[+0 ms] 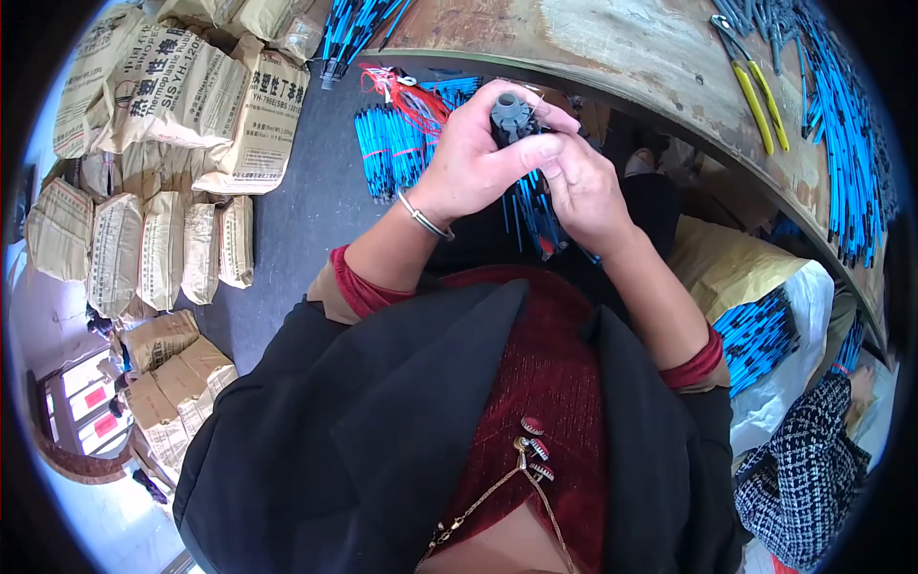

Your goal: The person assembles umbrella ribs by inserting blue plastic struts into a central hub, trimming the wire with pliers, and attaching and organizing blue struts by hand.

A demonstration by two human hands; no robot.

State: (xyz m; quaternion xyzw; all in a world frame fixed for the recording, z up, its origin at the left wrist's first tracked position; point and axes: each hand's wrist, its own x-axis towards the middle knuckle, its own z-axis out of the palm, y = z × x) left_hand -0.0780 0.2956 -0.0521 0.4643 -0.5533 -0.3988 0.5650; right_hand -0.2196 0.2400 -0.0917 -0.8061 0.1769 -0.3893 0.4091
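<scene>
Both of my hands are closed round a bundle of thin blue-and-black rods point(529, 218) in front of my chest. Dark grey end pieces poke up between the thumbs, while the blue lengths hang below the palms. My left hand point(469, 161) wraps the bundle from the left, its thumb lying across the front. From the other side my right hand point(588, 191) grips it, with the thumbs close together. A thin strand shows near the right fingers, too small to make out. The fingers largely hide the middle of the bundle.
A wooden table point(631, 48) curves across the far side, bearing yellow-handled pliers point(755, 96) and loose blue rods point(851, 143). Tied rod bundles point(387, 153) lie by red strings point(416, 103). Brown paper sacks point(163, 239) stand left. A rod-filled sack point(760, 335) and a person's checkered sleeve point(803, 469) are right.
</scene>
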